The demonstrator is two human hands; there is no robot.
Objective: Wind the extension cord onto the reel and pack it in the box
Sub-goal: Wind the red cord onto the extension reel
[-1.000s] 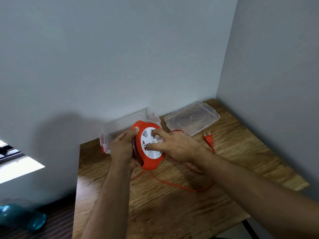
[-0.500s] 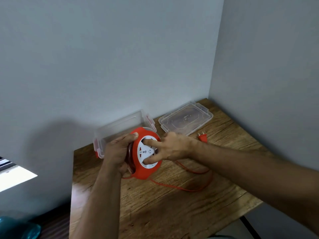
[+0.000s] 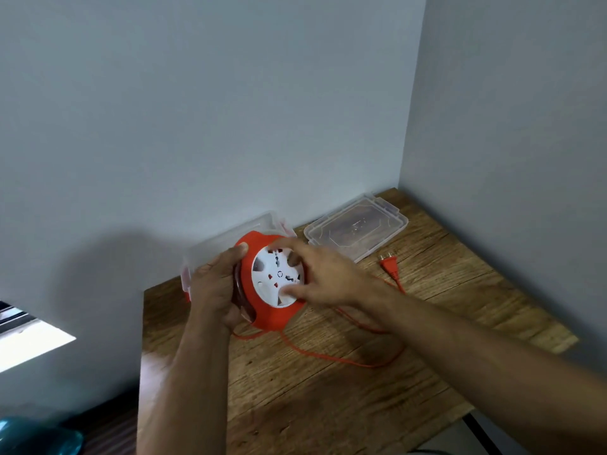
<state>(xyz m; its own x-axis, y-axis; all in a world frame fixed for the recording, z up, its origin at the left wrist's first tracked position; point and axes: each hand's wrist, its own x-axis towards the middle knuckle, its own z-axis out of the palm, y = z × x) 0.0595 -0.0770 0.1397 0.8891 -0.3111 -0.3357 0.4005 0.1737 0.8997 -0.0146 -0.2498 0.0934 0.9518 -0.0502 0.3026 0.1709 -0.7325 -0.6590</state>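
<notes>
An orange cord reel (image 3: 259, 310) with a white socket disc (image 3: 274, 277) is held upright above the wooden table (image 3: 328, 389). My left hand (image 3: 215, 287) grips its left rim. My right hand (image 3: 320, 280) has its fingers pressed into the white disc. The loose orange cord (image 3: 345, 361) loops over the table to the right and ends in a plug (image 3: 389, 266). A clear plastic box (image 3: 226, 241) stands behind the reel against the wall, partly hidden by it.
The box's clear lid (image 3: 358, 231) lies flat in the table's back right corner. Grey walls close off the back and right sides. The table's left and front edges drop to a dark floor, where a teal object (image 3: 36, 436) lies.
The white disc has turned under my right fingers. The plug has slid slightly along the table and the loose loop has changed shape. The left hand has kept its grip on the rim.
</notes>
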